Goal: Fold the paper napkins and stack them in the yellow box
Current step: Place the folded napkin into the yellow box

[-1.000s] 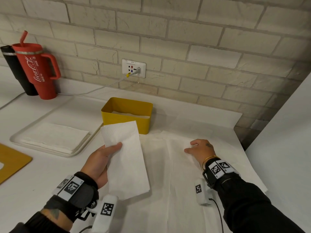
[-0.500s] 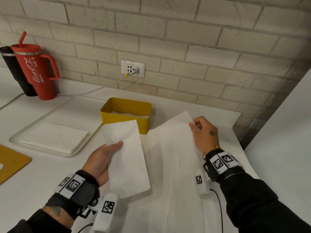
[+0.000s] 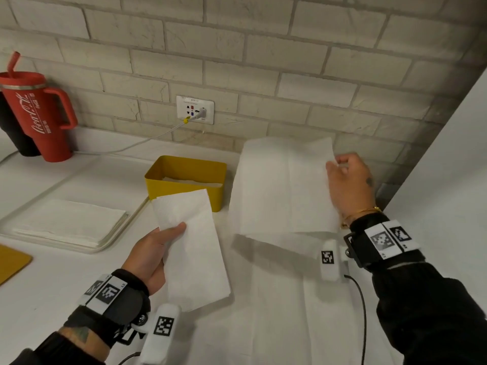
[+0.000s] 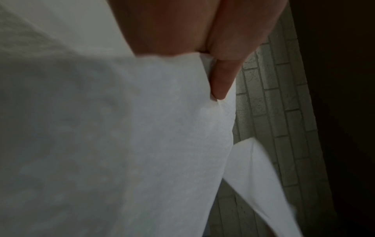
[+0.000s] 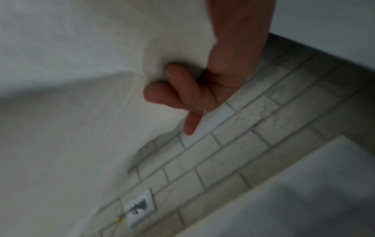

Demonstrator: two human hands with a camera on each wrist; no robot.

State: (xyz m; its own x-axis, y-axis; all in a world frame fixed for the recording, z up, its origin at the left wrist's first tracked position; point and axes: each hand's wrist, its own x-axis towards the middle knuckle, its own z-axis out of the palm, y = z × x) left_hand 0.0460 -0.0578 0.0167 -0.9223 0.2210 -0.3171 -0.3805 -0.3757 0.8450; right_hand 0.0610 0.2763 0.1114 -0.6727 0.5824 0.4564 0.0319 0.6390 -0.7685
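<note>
A narrow folded white paper napkin (image 3: 193, 248) is held by the left hand (image 3: 151, 252), the thumb laid across its top face and the remaining fingers hidden beneath it; its far end overlaps the near wall of the open yellow plastic box (image 3: 184, 177). In the left wrist view the same napkin (image 4: 121, 144) is seen pressed by a fingertip (image 4: 222, 83). Pale folded paper is seen lying inside the box, below its rim. A larger unfolded white paper napkin (image 3: 283, 185) is lifted above the white worktop (image 3: 52, 280) by the right hand (image 3: 350, 185), its right edge being pinched near the upper corner between thumb and curled fingers; the sheet hangs just right of the box. In the right wrist view the pinch is blurred, but curled fingers (image 5: 174, 94) are seen against the paper. A broad white sheet (image 3: 276, 312) is spread on the worktop under both hands. To the left, a stack of flat white napkins (image 3: 71, 222) is carried on a pale shallow tray (image 3: 113, 242). A red handled tumbler with a straw (image 3: 34, 117) is stood by the brick wall, and a white cable (image 3: 137, 144) is plugged into the wall socket (image 3: 195, 109).
</note>
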